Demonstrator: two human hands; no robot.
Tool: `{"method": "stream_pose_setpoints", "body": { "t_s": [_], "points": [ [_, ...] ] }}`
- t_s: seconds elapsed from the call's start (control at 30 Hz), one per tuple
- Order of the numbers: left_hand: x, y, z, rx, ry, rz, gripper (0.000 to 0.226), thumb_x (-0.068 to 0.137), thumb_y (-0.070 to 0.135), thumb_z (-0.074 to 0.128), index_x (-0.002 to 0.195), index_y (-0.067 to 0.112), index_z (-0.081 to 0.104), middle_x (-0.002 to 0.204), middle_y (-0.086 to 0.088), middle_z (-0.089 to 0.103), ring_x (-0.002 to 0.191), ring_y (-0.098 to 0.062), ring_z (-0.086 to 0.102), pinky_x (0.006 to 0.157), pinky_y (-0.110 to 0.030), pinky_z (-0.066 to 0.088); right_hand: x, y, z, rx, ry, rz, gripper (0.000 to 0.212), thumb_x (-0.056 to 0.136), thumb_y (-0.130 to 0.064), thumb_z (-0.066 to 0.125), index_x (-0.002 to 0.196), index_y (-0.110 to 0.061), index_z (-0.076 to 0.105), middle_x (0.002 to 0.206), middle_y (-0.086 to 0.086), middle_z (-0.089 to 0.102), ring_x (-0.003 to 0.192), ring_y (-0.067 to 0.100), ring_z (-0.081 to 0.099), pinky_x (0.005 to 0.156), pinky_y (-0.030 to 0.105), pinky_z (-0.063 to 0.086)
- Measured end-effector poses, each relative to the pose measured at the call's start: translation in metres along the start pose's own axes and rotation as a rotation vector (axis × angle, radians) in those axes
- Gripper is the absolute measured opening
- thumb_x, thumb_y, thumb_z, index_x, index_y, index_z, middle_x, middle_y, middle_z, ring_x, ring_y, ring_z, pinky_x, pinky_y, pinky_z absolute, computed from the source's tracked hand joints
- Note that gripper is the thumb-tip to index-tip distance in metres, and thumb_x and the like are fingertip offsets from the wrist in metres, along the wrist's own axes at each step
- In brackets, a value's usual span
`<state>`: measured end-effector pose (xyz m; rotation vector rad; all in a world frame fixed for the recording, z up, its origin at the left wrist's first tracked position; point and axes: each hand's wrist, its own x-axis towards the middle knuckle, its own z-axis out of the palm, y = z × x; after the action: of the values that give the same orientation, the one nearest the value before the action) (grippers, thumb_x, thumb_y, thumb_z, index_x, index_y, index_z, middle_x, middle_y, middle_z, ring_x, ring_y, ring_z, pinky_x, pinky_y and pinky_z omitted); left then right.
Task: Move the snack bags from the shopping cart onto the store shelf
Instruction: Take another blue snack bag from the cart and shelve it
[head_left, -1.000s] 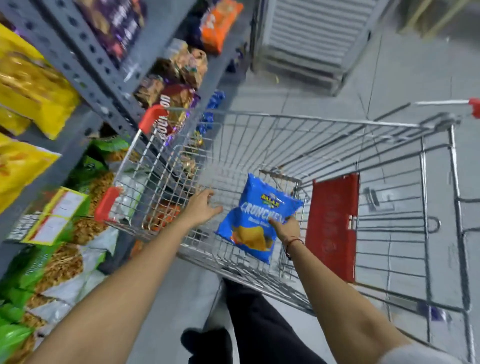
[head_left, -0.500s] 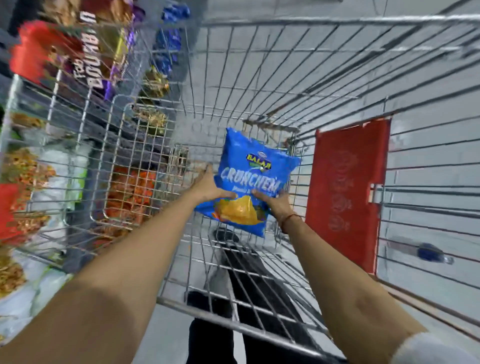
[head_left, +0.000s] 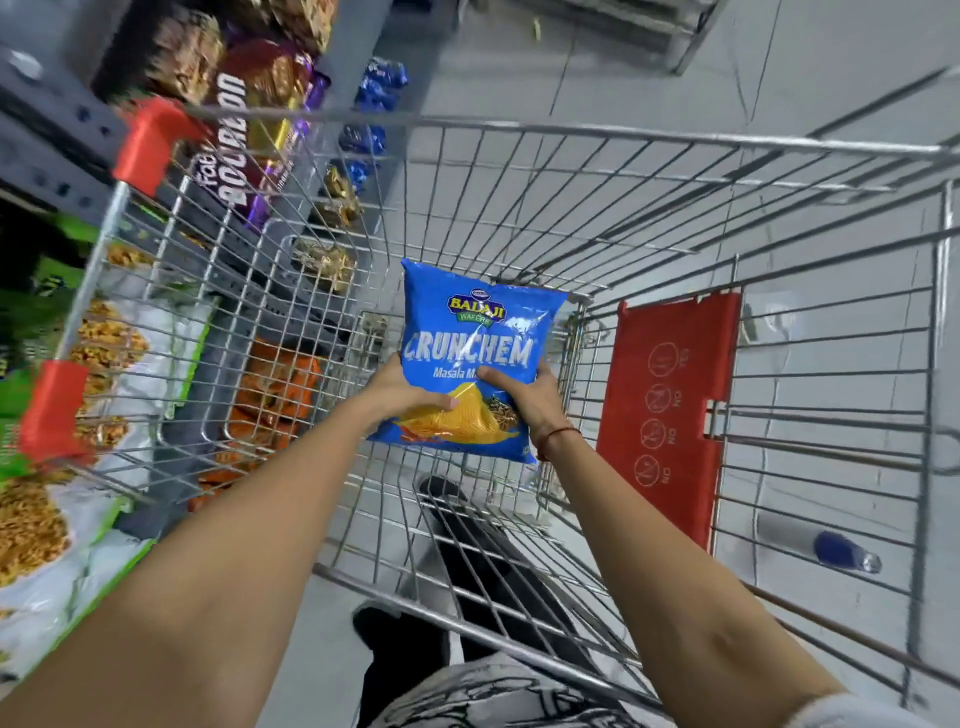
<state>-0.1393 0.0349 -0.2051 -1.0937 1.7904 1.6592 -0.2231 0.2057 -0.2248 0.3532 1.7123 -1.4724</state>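
A blue snack bag labelled Crunchem is held upright inside the wire shopping cart, above its mesh floor. My left hand grips the bag's lower left edge, thumb across the front. My right hand grips its lower right corner. No other bag shows inside the cart. The store shelf runs along the left, just outside the cart's left wall.
The shelf holds biscuit packs, orange packets and green-and-white snack bags. A red child-seat flap hangs on the cart's right side. Red corner bumpers sit on the cart's left rim. The floor is grey tile.
My left hand left the cart's side and took hold of the bag beside my right hand. The bag has turned upright to face me, and the view has tilted down into the cart.
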Motion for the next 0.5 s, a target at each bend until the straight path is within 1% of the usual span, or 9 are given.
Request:
{"method": "stream_pose_setpoints", "body": {
  "t_s": [0.07,0.1,0.2,0.27,0.3,0.37,0.4,0.43,0.5],
  "points": [
    [-0.017,0.008,-0.010,-0.031,0.032,0.028,0.073,0.055,0.010,0.087,0.120,0.015,0.052,0.123,-0.005,0.061,0.111,-0.022,0.057,0.097,-0.041,0.047,-0.008,-0.013,0.007,-0.012,-0.025,-0.042,0.054,0.068,-0.011,0.084,0.115,-0.006,0.058,0.106,0.008,0.072,0.089,0.021,0.072,0.066,0.024,0.059],
    [-0.027,0.012,-0.015,-0.045,0.047,0.043,0.073,0.056,0.008,0.086,0.120,0.014,0.052,0.125,-0.007,0.060,0.112,-0.023,0.057,0.100,-0.044,0.046,-0.014,-0.021,0.011,-0.019,-0.041,-0.063,0.055,0.067,-0.012,0.084,0.115,-0.007,0.057,0.106,0.008,0.072,0.091,0.023,0.072,0.068,0.026,0.060],
    [-0.058,0.026,-0.033,-0.063,0.094,0.110,0.069,0.058,0.010,0.085,0.118,0.016,0.051,0.125,-0.005,0.060,0.111,-0.022,0.057,0.099,-0.043,0.046,-0.033,-0.047,0.025,-0.034,-0.089,-0.133,0.055,0.066,-0.014,0.085,0.113,-0.012,0.056,0.110,0.010,0.072,0.095,0.025,0.071,0.078,0.037,0.060],
    [-0.079,0.034,-0.044,-0.068,0.136,0.157,0.062,0.059,0.013,0.085,0.110,0.023,0.053,0.117,0.001,0.061,0.104,-0.017,0.058,0.092,-0.035,0.048,-0.047,-0.064,0.034,-0.024,-0.119,-0.176,0.058,0.066,-0.013,0.085,0.116,-0.009,0.056,0.113,0.012,0.071,0.096,0.026,0.071,0.081,0.040,0.060],
    [-0.090,0.039,-0.050,-0.068,0.164,0.187,0.057,0.059,0.014,0.086,0.104,0.029,0.053,0.110,0.007,0.062,0.098,-0.012,0.059,0.085,-0.028,0.049,-0.054,-0.072,0.039,-0.018,-0.130,-0.199,0.059,0.066,-0.012,0.085,0.118,-0.007,0.055,0.113,0.013,0.071,0.096,0.026,0.071,0.080,0.040,0.060],
    [-0.114,0.051,-0.063,-0.071,0.204,0.254,0.053,0.059,0.013,0.085,0.092,0.038,0.052,0.097,0.019,0.060,0.087,-0.002,0.059,0.069,-0.013,0.047,-0.070,-0.090,0.050,-0.011,-0.161,-0.253,0.057,0.067,-0.010,0.084,0.117,-0.007,0.056,0.111,0.012,0.071,0.091,0.022,0.073,0.074,0.034,0.061],
    [-0.125,0.057,-0.069,-0.071,0.212,0.289,0.052,0.059,0.012,0.085,0.090,0.039,0.052,0.094,0.020,0.060,0.086,0.001,0.061,0.064,-0.009,0.046,-0.079,-0.100,0.056,-0.008,-0.181,-0.284,0.057,0.068,-0.009,0.083,0.118,-0.006,0.056,0.110,0.012,0.072,0.089,0.021,0.073,0.072,0.032,0.061],
    [-0.138,0.063,-0.077,-0.069,0.224,0.321,0.052,0.060,0.011,0.084,0.090,0.039,0.053,0.094,0.020,0.060,0.084,0.006,0.062,0.060,-0.007,0.047,-0.088,-0.110,0.063,-0.008,-0.197,-0.312,0.059,0.068,-0.009,0.083,0.120,-0.006,0.055,0.111,0.013,0.071,0.091,0.022,0.073,0.074,0.034,0.061],
    [-0.165,0.075,-0.091,-0.077,0.264,0.380,0.051,0.060,0.011,0.084,0.086,0.041,0.052,0.091,0.022,0.058,0.072,0.020,0.058,0.053,-0.002,0.045,-0.108,-0.130,0.077,-0.008,-0.223,-0.362,0.063,0.068,-0.011,0.083,0.123,-0.005,0.053,0.115,0.014,0.070,0.097,0.027,0.071,0.082,0.041,0.060]
  ]
}}
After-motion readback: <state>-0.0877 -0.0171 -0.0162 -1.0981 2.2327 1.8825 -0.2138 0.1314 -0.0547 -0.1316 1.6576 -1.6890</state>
